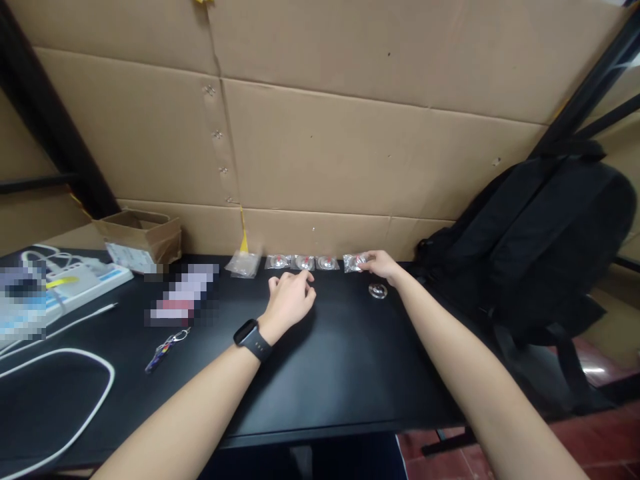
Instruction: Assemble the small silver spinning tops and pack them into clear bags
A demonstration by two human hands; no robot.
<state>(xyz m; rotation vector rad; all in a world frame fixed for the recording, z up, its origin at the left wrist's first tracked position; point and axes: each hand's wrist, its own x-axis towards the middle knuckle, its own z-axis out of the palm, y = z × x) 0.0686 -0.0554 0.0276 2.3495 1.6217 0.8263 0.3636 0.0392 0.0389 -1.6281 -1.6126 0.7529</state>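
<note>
Along the back of the black table lies a row of small clear plastic bags, each with a round shiny metal piece and a red mark: a left bag (278, 262), a middle bag (303, 263) and a right bag (327, 263). Further right, my right hand (383, 265) pinches the edge of another such bag (353, 263), which rests on the table. Just below that hand lies a loose round metal piece (378, 291). My left hand (291, 297), with a black watch (253, 339) on its wrist, hovers before the row, fingers loosely bent, apart and holding nothing.
Flat clear bags (243, 265) lie left of the row. Further left are a cardboard box (143, 240), a keychain (167, 348), a blurred-out item (185, 293), a power strip (85, 293) and a white cable (107, 373). A black backpack (540, 247) stands right; cardboard (340, 153) lines the back.
</note>
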